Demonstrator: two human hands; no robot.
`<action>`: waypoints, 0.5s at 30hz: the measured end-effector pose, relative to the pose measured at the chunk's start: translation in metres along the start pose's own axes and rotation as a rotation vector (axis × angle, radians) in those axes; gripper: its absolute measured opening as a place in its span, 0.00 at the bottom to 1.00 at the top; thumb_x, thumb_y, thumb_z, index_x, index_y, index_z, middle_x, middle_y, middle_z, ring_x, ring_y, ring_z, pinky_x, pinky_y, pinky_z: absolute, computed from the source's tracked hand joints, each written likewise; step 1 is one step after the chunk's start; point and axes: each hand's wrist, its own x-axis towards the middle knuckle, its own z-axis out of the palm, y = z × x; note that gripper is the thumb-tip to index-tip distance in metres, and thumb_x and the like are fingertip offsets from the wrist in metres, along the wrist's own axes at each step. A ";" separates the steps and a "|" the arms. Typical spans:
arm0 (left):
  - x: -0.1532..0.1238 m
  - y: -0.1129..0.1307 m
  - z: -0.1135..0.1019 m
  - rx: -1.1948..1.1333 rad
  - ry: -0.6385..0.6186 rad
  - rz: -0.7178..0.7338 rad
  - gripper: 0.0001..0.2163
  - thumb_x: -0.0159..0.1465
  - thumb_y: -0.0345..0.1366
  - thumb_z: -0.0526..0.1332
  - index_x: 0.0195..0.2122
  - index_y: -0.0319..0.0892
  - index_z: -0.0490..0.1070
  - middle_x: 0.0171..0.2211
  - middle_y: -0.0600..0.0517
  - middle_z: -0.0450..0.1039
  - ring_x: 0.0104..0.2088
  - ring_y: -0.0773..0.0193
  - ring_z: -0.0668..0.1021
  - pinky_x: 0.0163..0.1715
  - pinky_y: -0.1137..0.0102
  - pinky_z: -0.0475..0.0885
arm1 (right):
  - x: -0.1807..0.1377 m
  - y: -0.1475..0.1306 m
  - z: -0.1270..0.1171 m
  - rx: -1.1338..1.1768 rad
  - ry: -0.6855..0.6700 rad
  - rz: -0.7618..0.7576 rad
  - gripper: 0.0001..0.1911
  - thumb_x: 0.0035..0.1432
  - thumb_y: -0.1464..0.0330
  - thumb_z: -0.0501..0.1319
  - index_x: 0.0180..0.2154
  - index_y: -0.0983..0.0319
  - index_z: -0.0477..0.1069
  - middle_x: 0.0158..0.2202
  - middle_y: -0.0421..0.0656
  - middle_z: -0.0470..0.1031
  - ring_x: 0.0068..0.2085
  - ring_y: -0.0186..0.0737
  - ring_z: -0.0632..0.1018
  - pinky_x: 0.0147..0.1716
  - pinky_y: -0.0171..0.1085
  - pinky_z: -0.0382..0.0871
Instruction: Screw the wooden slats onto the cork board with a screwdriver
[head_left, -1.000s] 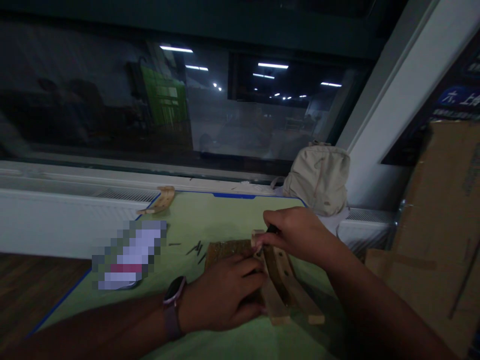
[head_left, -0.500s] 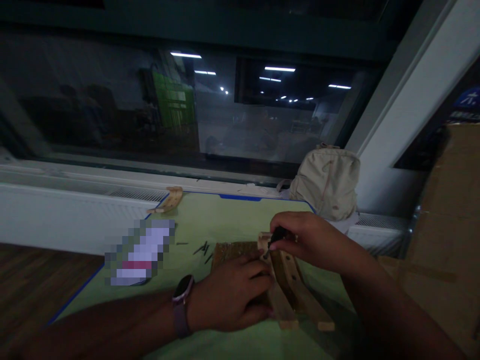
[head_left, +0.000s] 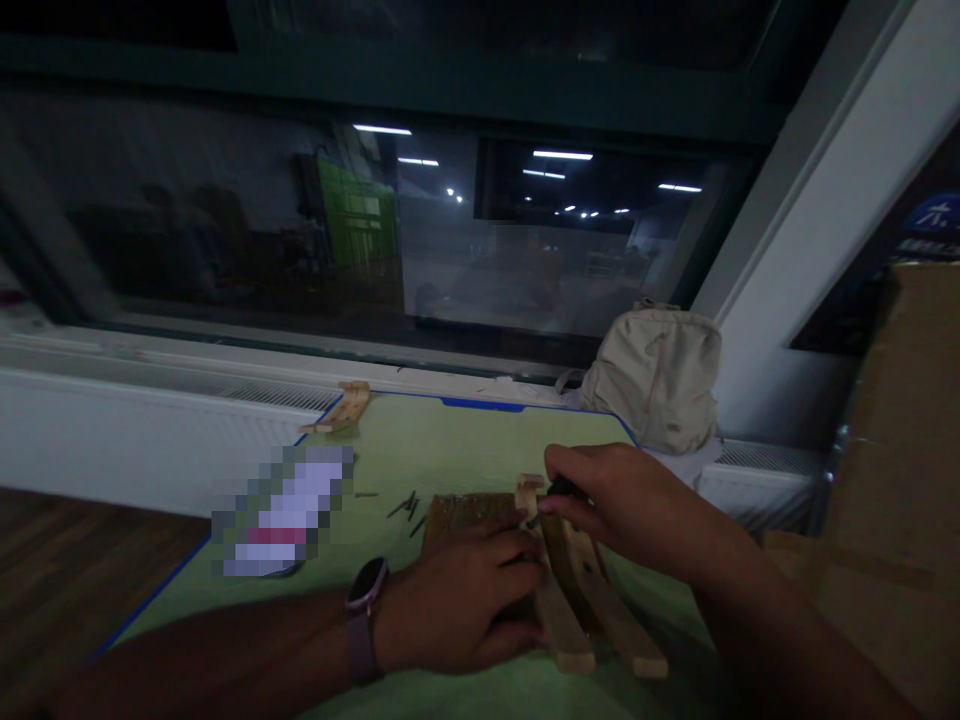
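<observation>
My left hand (head_left: 465,595), with a watch (head_left: 367,585) on its wrist, lies over the near strip of a curved wooden piece (head_left: 566,635) and grips its side. The piece has two strips, with dark holes in the far one. My right hand (head_left: 611,490) is closed on a short black screwdriver (head_left: 564,487). Its thin shaft points down to the near strip, close to my left fingertips; the tip's exact contact is hard to make out. Behind my left hand a brown block (head_left: 469,510) lies partly hidden under the fingers.
Several dark screws (head_left: 409,505) lie on the green tabletop (head_left: 442,435), left of the block. A blurred-out flat object (head_left: 289,515) is at the left. Another curved wooden piece (head_left: 346,408) sits at the back left corner. A backpack (head_left: 656,375) and cardboard (head_left: 885,430) stand right.
The whole view has shifted slightly, with things appearing lower. My right hand has turned a little around the screwdriver, its handle now more covered. My left hand keeps its hold.
</observation>
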 end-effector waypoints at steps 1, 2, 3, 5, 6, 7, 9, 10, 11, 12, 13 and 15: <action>0.000 0.000 0.000 -0.002 -0.002 -0.003 0.15 0.68 0.44 0.58 0.48 0.40 0.67 0.51 0.44 0.71 0.52 0.52 0.73 0.56 0.61 0.68 | 0.000 -0.001 0.000 0.001 -0.003 0.003 0.09 0.61 0.65 0.62 0.33 0.60 0.63 0.29 0.41 0.76 0.30 0.41 0.76 0.26 0.34 0.49; 0.000 0.000 0.000 -0.004 -0.005 -0.004 0.15 0.68 0.44 0.58 0.48 0.39 0.67 0.51 0.44 0.71 0.51 0.52 0.73 0.56 0.61 0.68 | 0.000 -0.001 0.000 0.002 -0.003 0.006 0.09 0.61 0.66 0.63 0.33 0.60 0.63 0.29 0.41 0.76 0.30 0.41 0.76 0.26 0.34 0.49; 0.000 0.000 0.000 -0.005 -0.007 -0.003 0.15 0.68 0.44 0.58 0.48 0.39 0.68 0.50 0.44 0.71 0.51 0.52 0.73 0.56 0.61 0.67 | 0.000 -0.002 0.000 0.005 -0.001 0.012 0.08 0.61 0.66 0.62 0.34 0.60 0.64 0.29 0.41 0.76 0.31 0.41 0.76 0.26 0.34 0.49; -0.001 0.001 0.000 0.002 -0.003 -0.002 0.15 0.68 0.44 0.58 0.48 0.38 0.68 0.50 0.43 0.71 0.52 0.52 0.73 0.57 0.61 0.66 | -0.001 -0.003 -0.002 0.029 -0.008 0.018 0.07 0.61 0.67 0.62 0.34 0.60 0.64 0.30 0.41 0.76 0.32 0.41 0.76 0.27 0.35 0.51; -0.001 0.000 0.000 0.005 0.001 -0.001 0.15 0.68 0.44 0.58 0.48 0.38 0.68 0.50 0.43 0.71 0.52 0.52 0.73 0.57 0.60 0.66 | -0.003 -0.004 -0.003 0.060 -0.021 0.013 0.06 0.61 0.68 0.61 0.34 0.60 0.65 0.31 0.41 0.76 0.33 0.42 0.76 0.28 0.35 0.52; 0.000 0.000 0.000 0.007 0.005 0.001 0.15 0.67 0.44 0.59 0.49 0.38 0.68 0.50 0.43 0.71 0.52 0.52 0.73 0.57 0.61 0.66 | -0.004 -0.005 -0.004 0.101 -0.041 0.005 0.05 0.62 0.68 0.61 0.34 0.60 0.65 0.32 0.41 0.76 0.34 0.42 0.76 0.29 0.35 0.54; 0.000 0.000 0.001 0.008 0.014 0.006 0.16 0.67 0.44 0.60 0.50 0.38 0.67 0.51 0.43 0.70 0.51 0.52 0.73 0.57 0.61 0.67 | -0.007 -0.008 -0.007 0.193 -0.083 -0.008 0.03 0.61 0.70 0.60 0.38 0.60 0.66 0.37 0.42 0.76 0.38 0.42 0.76 0.32 0.35 0.59; 0.000 -0.001 0.001 0.008 0.018 0.009 0.16 0.67 0.44 0.60 0.50 0.39 0.67 0.51 0.43 0.70 0.51 0.52 0.73 0.57 0.60 0.67 | -0.009 -0.009 -0.008 0.232 -0.100 -0.006 0.05 0.61 0.72 0.59 0.39 0.60 0.66 0.39 0.43 0.75 0.39 0.42 0.76 0.34 0.35 0.60; 0.000 -0.001 0.002 0.007 0.022 0.013 0.16 0.67 0.45 0.59 0.50 0.39 0.67 0.51 0.43 0.70 0.51 0.52 0.73 0.57 0.60 0.67 | -0.010 -0.010 -0.008 0.261 -0.110 0.003 0.06 0.60 0.74 0.58 0.41 0.60 0.66 0.41 0.43 0.74 0.40 0.41 0.75 0.35 0.35 0.61; 0.000 -0.001 0.002 0.004 0.024 0.015 0.16 0.67 0.45 0.59 0.50 0.39 0.67 0.51 0.44 0.71 0.51 0.52 0.73 0.57 0.60 0.67 | -0.010 -0.011 -0.008 0.283 -0.114 0.015 0.07 0.60 0.75 0.57 0.41 0.60 0.66 0.41 0.44 0.74 0.40 0.41 0.75 0.35 0.35 0.62; 0.000 -0.001 0.002 0.002 0.023 0.016 0.16 0.67 0.45 0.59 0.50 0.40 0.67 0.51 0.44 0.71 0.50 0.52 0.74 0.56 0.60 0.67 | -0.010 -0.011 -0.007 0.301 -0.118 0.022 0.08 0.60 0.76 0.55 0.41 0.60 0.66 0.41 0.43 0.73 0.39 0.40 0.74 0.35 0.35 0.63; 0.000 -0.001 0.003 -0.004 0.020 0.017 0.16 0.67 0.45 0.59 0.50 0.40 0.67 0.51 0.45 0.70 0.50 0.53 0.74 0.56 0.61 0.68 | -0.008 -0.010 -0.004 0.331 -0.119 0.011 0.07 0.60 0.76 0.54 0.39 0.60 0.66 0.40 0.43 0.72 0.38 0.39 0.73 0.35 0.35 0.63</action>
